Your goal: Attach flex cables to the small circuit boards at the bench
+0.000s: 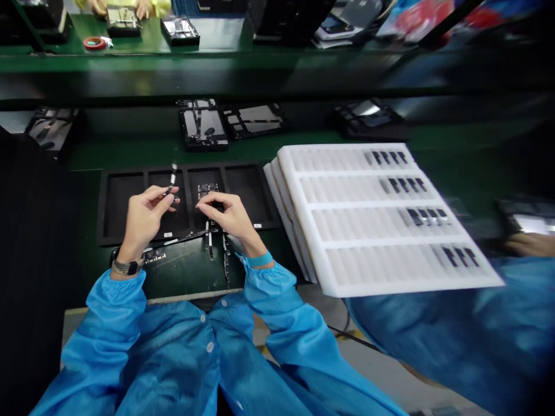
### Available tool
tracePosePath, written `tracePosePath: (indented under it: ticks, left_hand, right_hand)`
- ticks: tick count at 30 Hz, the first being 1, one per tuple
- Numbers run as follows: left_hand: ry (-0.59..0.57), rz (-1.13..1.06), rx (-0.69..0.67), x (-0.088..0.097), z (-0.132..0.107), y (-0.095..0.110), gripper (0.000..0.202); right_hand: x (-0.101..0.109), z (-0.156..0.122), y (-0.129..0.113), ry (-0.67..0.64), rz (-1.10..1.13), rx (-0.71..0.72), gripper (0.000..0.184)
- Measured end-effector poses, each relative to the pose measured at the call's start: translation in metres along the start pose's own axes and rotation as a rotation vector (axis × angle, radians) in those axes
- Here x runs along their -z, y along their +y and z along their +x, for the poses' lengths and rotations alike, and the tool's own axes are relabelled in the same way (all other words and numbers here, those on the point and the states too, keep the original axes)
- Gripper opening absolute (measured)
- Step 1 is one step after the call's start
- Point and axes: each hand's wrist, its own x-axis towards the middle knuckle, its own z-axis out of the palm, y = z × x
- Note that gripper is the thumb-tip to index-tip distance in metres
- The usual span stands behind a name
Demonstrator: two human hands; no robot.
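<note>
My left hand (pixel 146 218) is above the black compartment tray (pixel 108 238), thumb and fingers pinched on a thin flex cable (pixel 174 172) that sticks up with pale patches along it. Close by, my right hand (pixel 232 215) hangs over the tray's third compartment, its thumb and index finger together. Whatever may be between those fingertips is too small to make out. Under them lie small circuit boards (pixel 207 188), partly covered by the hand. Along the tray's front edge are several narrow flex strips (pixel 210 240) and another small board (pixel 155 255) beside my left wrist.
Right of the tray, white foam trays (pixel 312 222) are stacked at a slant, with dark parts in the top one's rows. Black fixtures (pixel 203 124) line the back of the green bench. A co-worker's blue sleeve (pixel 515 289) is at right; another person's hands (pixel 143 8) work across.
</note>
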Motion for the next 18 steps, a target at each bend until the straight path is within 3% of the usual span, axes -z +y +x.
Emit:
tracePosePath:
  ticks: [3, 6, 9, 12, 14, 18]
  left_hand:
    - [0.066, -0.021, -0.094, 0.010, -0.002, 0.012, 0.023]
    - [0.095, -0.035, -0.093, 0.023, -0.004, 0.022, 0.035]
    - [0.029, -0.023, -0.031, 0.035, -0.008, 0.028, 0.030]
    - [-0.111, 0.013, 0.014, 0.038, -0.011, 0.031, 0.022]
    - [-0.225, 0.068, 0.073, 0.033, -0.012, 0.031, 0.023]
    - [-0.386, 0.125, 0.203, 0.019, -0.009, 0.026, 0.031]
  right_hand:
    - [0.003, -0.001, -0.004, 0.010, 0.016, 0.008, 0.026]
    - [0.012, -0.002, -0.004, 0.053, 0.054, 0.038, 0.026]
    - [0.026, -0.003, -0.002, 0.154, 0.094, 0.053, 0.024]
    - [0.036, -0.005, -0.001, 0.215, 0.137, 0.036, 0.031]
    - [0.034, -0.007, -0.005, 0.126, 0.131, -0.006, 0.035]
    - [0.016, -0.009, -0.017, -0.174, 0.067, -0.059, 0.038]
